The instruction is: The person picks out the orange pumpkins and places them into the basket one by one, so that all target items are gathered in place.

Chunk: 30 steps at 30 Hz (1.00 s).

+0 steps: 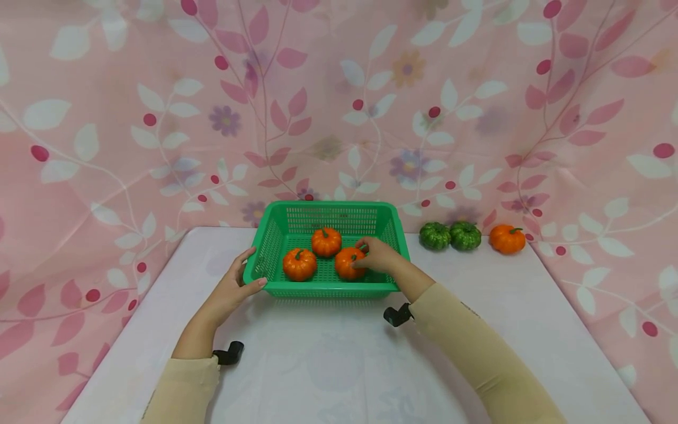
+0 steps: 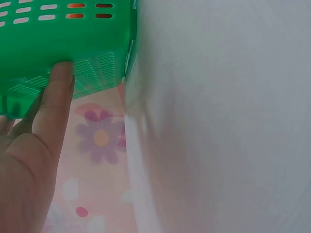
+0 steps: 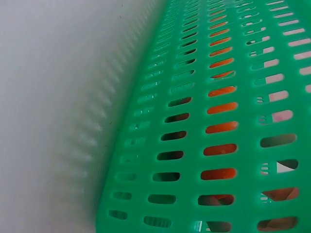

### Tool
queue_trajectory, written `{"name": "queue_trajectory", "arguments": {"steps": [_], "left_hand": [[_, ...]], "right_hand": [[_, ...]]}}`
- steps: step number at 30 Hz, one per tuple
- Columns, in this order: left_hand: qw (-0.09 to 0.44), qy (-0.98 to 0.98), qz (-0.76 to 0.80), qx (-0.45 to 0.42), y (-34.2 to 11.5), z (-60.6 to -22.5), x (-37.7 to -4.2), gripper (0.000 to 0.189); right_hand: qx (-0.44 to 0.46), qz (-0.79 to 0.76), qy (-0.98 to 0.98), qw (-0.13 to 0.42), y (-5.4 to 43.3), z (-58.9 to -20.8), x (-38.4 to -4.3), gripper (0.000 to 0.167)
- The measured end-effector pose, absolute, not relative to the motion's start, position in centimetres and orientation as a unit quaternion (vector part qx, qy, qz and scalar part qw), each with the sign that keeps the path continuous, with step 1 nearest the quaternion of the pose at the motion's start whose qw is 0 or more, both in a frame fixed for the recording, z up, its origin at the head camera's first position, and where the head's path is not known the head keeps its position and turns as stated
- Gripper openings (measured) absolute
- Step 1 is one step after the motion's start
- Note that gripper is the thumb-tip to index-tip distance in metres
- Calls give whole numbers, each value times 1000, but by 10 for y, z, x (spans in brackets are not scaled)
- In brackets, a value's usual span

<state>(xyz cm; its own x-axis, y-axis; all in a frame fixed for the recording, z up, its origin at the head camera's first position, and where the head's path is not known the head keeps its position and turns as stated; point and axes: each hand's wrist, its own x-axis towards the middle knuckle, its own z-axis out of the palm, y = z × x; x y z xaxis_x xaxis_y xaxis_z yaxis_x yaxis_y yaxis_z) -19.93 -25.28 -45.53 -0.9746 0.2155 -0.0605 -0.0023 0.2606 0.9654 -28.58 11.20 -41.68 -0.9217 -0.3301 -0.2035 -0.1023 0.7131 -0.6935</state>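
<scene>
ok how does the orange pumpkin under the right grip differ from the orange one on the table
The gripped pumpkin is inside the green basket; the table pumpkin is outside it, on the white table. The right grip partly hides the gripped pumpkin, while the table pumpkin is untouched. Both are orange and ribbed with green stems.

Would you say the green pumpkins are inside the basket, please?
No, the green pumpkins sit on the table, outside the basket.

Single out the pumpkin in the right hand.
The rightmost orange pumpkin inside the green basket: the right hand grips it; the basket's other two pumpkins lie untouched.
</scene>
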Motion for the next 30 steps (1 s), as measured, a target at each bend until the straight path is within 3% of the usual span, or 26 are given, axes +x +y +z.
{"name": "queue_trajectory", "arguments": {"steps": [30], "left_hand": [[90, 789, 603, 73, -252, -453, -197, 89]], "right_hand": [[-147, -355, 912, 146, 118, -405, -283, 56]]}}
